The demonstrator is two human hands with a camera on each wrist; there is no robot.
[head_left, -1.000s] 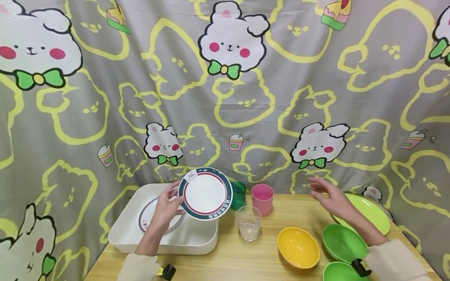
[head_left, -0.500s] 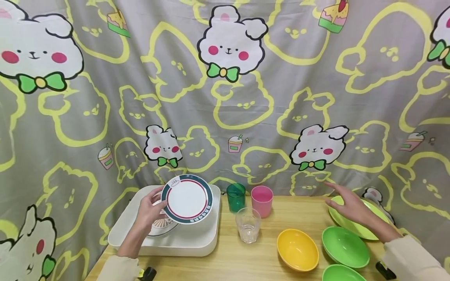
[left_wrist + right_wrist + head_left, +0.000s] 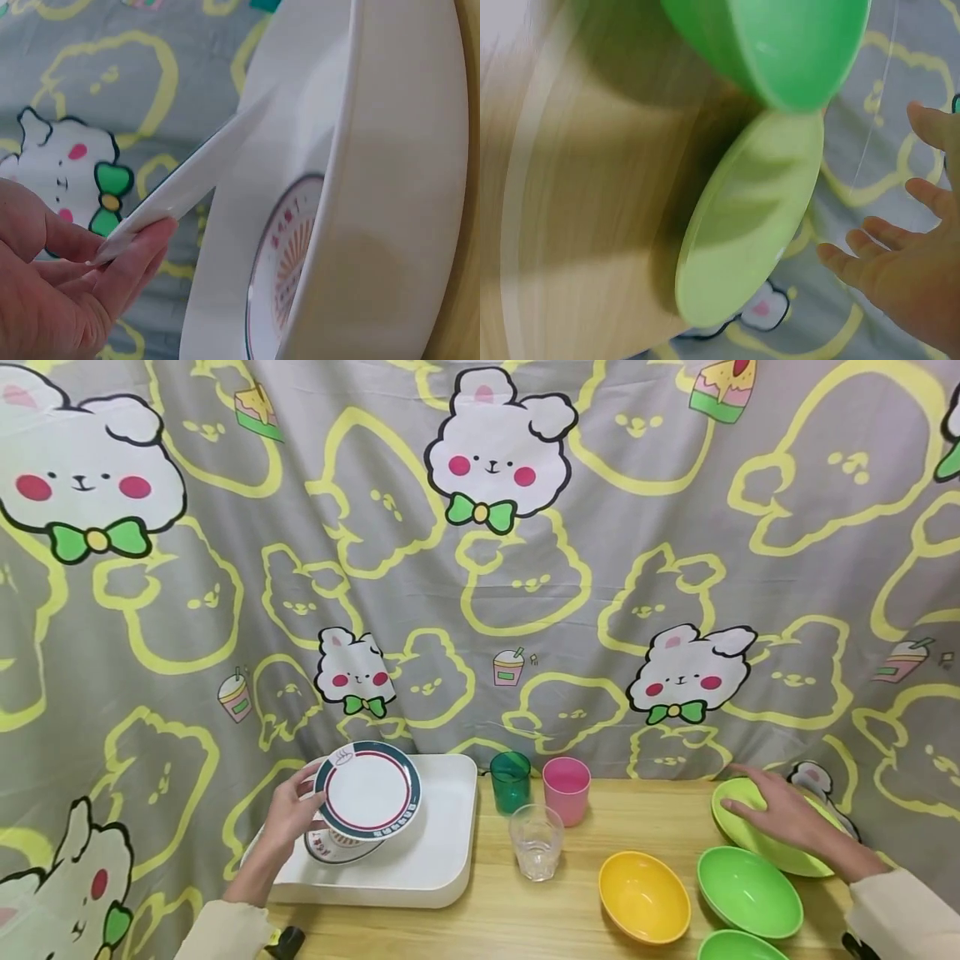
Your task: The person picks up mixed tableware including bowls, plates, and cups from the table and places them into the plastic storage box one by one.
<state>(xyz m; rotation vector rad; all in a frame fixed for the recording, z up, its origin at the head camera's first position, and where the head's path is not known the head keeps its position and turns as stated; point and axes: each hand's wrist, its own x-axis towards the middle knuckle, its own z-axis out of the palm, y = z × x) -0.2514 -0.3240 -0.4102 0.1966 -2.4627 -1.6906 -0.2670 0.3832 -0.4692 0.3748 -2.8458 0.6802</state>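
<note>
Pinches the teal-rimmed plate (image 3: 367, 791), tilted, by its edge with the left grip (image 3: 295, 810), above the patterned plate (image 3: 292, 262) lying in the white tray (image 3: 442, 835); holds it farther left than a second ago, now clear of the dark green cup (image 3: 510, 783). Hovers near the lime plate (image 3: 750, 232) on the surface (image 3: 555, 927), farther right than before, with the right grip (image 3: 776, 810) spread.
</note>
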